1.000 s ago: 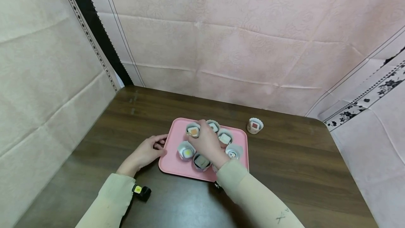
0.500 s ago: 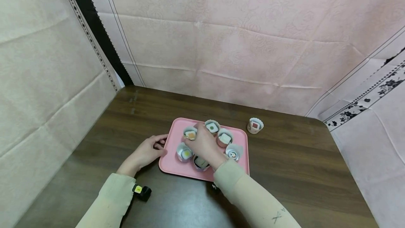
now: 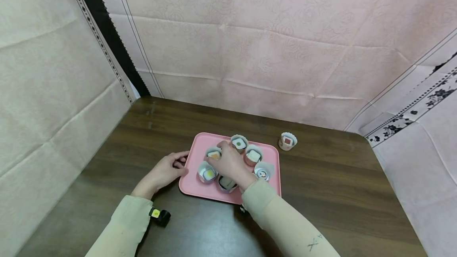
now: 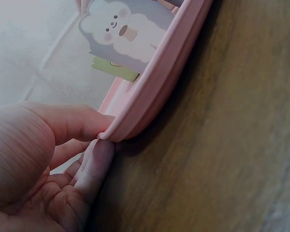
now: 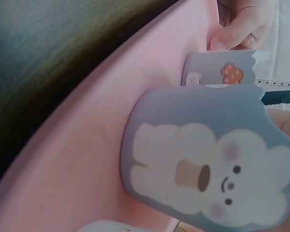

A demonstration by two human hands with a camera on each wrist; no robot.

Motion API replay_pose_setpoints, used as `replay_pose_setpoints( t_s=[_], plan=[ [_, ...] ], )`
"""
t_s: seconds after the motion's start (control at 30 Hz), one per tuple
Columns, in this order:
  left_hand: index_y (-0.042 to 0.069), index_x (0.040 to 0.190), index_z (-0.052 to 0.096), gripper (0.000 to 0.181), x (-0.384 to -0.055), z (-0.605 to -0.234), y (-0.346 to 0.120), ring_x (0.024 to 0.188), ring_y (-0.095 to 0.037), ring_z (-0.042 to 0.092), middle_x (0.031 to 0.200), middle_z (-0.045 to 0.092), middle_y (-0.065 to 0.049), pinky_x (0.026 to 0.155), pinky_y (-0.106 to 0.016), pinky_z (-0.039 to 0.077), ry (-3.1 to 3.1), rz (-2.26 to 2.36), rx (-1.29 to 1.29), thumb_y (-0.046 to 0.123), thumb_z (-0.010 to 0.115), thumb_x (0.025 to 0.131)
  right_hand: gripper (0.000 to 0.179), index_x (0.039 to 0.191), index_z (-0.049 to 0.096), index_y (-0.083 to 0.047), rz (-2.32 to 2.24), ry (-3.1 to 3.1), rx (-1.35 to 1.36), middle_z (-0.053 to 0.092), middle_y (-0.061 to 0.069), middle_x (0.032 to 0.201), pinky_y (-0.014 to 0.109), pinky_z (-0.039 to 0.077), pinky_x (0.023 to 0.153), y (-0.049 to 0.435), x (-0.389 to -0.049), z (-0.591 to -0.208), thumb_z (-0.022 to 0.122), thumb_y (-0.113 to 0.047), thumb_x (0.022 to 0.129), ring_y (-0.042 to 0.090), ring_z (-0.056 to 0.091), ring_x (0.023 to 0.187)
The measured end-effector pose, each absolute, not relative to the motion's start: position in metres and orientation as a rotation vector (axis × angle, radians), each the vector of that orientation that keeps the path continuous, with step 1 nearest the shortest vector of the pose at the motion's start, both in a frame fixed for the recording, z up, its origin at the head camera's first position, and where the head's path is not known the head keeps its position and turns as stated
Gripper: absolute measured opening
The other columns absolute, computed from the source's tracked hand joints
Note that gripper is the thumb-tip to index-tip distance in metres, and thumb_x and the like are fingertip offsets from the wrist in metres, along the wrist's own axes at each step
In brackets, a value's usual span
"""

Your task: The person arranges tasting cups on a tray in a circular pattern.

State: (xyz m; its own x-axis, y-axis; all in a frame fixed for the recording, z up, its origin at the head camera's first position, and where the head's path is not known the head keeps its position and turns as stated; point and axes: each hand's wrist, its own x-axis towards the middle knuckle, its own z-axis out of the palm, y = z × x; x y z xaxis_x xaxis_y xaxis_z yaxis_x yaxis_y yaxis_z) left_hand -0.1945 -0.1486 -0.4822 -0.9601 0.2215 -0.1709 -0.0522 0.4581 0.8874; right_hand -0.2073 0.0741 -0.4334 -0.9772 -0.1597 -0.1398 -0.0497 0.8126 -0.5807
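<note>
My left hand (image 3: 165, 172) pinches the left rim of a pink tray (image 3: 194, 188) between thumb and fingers, as the left wrist view also shows. Several scalloped paper baking cups with small square pieces in them stand on the tray. At its back left, my right hand (image 3: 232, 164) grips a cup with an orange-marked piece (image 3: 214, 155) by the rim. A cup with a yellow-marked piece (image 3: 209, 175) is just in front. In the right wrist view, a grey-purple cup with a bear print (image 5: 208, 164) fills the middle. My right hand and sleeve partly cover the cups nearest me.
Another baking cup with a red-marked piece (image 3: 287, 141) stands on the brown wooden table (image 3: 321, 185), right of the tray. Pale patterned cloth (image 3: 250, 50) hangs behind the table and at both sides.
My right hand has shifted slightly left and toward me, with the back-left cup moving along. The yellow-marked cup has slid a little left. My left hand has stayed on the tray rim.
</note>
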Motion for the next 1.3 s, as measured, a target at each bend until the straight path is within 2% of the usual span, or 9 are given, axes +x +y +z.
replay_pose_setpoints(
  t_s=[0.33, 0.5, 0.7, 1.0, 1.3],
  plan=[
    [0.021, 0.130, 0.047, 0.057, -0.195, -0.484, -0.148, 0.090, -0.020, 0.049, 0.105, 0.047, -0.004, 0.070, -0.032, 0.045, 2.444, 1.510, 0.139, 0.013, 0.068, 0.077, 0.071, 0.129, 0.040, -0.017, -1.038, 2.808, -0.233, 0.052, 0.003, 0.115, 0.034, 0.045, 0.074, 0.089, -0.204, -0.419, 0.060, -0.056, 0.074, 0.015, 0.052, 0.096],
    [0.020, 0.130, 0.047, 0.057, -0.195, -0.483, -0.148, 0.089, -0.020, 0.049, 0.105, 0.047, -0.004, 0.070, -0.032, 0.045, 2.446, 1.515, 0.140, 0.013, 0.068, 0.077, 0.066, 0.127, 0.041, -0.019, -1.178, 2.870, -0.261, 0.052, 0.002, 0.115, 0.035, 0.044, 0.075, 0.117, -0.206, -0.403, 0.060, -0.055, 0.075, 0.018, 0.053, 0.098],
    [0.019, 0.130, 0.047, 0.057, -0.195, -0.483, -0.148, 0.088, -0.020, 0.050, 0.104, 0.047, -0.005, 0.070, -0.031, 0.045, 2.458, 1.506, 0.142, 0.012, 0.068, 0.077, 0.065, 0.126, 0.041, -0.025, -1.272, 2.945, -0.174, 0.052, -0.007, 0.109, 0.035, 0.045, 0.079, 0.159, -0.210, -0.393, 0.065, -0.054, 0.072, 0.017, 0.052, 0.101],
    [0.020, 0.129, 0.047, 0.057, -0.193, -0.483, -0.148, 0.088, -0.020, 0.050, 0.104, 0.047, -0.005, 0.069, -0.030, 0.045, 2.453, 1.505, 0.119, 0.013, 0.068, 0.077, 0.076, 0.129, 0.037, -0.022, -1.262, 2.983, -0.105, 0.050, 0.001, 0.114, 0.039, 0.042, 0.083, 0.207, -0.215, -0.395, 0.064, -0.060, 0.069, 0.020, 0.049, 0.105],
    [0.019, 0.129, 0.047, 0.057, -0.193, -0.483, -0.148, 0.088, -0.020, 0.050, 0.104, 0.046, -0.005, 0.069, -0.030, 0.046, 2.441, 1.527, 0.124, 0.012, 0.068, 0.077, 0.077, 0.128, 0.038, -0.017, -1.300, 3.077, 0.060, 0.052, 0.006, 0.111, 0.039, 0.043, 0.076, 0.249, -0.225, -0.407, 0.064, -0.059, 0.069, 0.024, 0.050, 0.100]
  ],
)
